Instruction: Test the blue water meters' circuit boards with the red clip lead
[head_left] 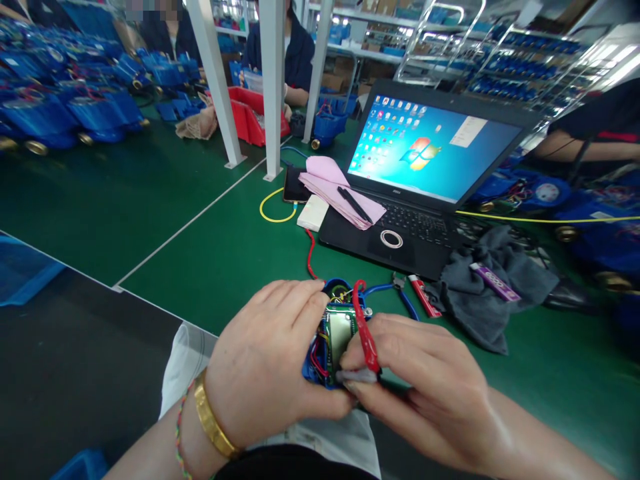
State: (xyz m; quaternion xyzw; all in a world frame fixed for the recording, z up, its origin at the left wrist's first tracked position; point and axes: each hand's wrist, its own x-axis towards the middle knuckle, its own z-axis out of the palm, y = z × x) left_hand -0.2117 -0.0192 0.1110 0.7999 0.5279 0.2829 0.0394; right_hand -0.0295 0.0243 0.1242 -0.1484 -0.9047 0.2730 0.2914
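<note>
Near the bench's front edge, my left hand [273, 353] is wrapped round a small blue device housing [311, 375]. Inside it show a green circuit board with a pale display [341, 335] and several coloured wires. My right hand [425, 380] is closed, thumb and fingers pinching a small grey piece [356, 377] at the board's lower edge. A thick red-wrapped cable [367, 327] loops over the board and runs down to that grey piece; how the two join is hidden by my fingers. Just beyond the housing lie blue-handled cutters [399, 283].
An open laptop [385, 250] stands behind, with a pink cloth [325, 180] and a black pen [355, 205] on it. Right of my hands are a grey cloth [493, 280] and a red-white tube [424, 297]. White posts [271, 87], blue meters [45, 110] and co-workers are farther back.
</note>
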